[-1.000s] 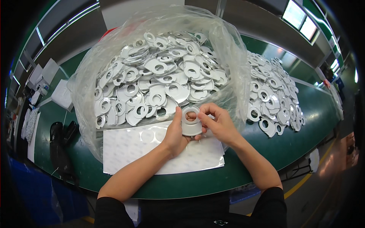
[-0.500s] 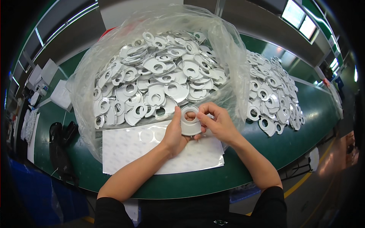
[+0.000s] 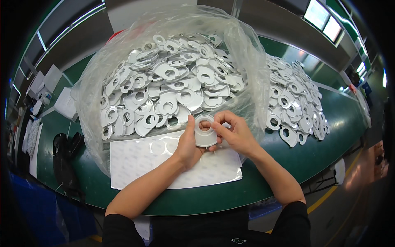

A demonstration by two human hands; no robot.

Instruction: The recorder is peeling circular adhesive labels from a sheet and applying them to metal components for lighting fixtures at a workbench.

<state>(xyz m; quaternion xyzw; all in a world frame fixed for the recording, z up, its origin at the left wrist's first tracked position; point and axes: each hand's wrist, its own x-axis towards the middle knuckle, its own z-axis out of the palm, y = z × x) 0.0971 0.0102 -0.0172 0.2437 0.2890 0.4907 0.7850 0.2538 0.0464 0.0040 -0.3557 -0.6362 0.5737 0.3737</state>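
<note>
A light grey plate with a round hole and raised ring (image 3: pixel 205 140) is held over the front edge of the bag. My left hand (image 3: pixel 189 142) grips it from the left, thumb along its side and fingers beneath. My right hand (image 3: pixel 235 133) has thumb and forefinger pressed together at the ring's upper right rim, its other fingers curled by the plate's lower right. Whether a thin film lies between those fingertips I cannot make out. Below my hands lie white sheets with faint round marks (image 3: pixel 140 162). Just beyond is a clear plastic bag (image 3: pixel 88 99) heaped with similar silver plates (image 3: pixel 168 105).
A second pile of the plates (image 3: pixel 294 107) lies on the green table (image 3: pixel 259 181) to the right. On the left are a black object with a cord (image 3: pixel 63 164) and a white packet (image 3: pixel 66 103). The table's curved front edge runs close to my forearms.
Hardly anything differs. Both hands keep their hold on the plate, and the whole view has shifted very slightly.
</note>
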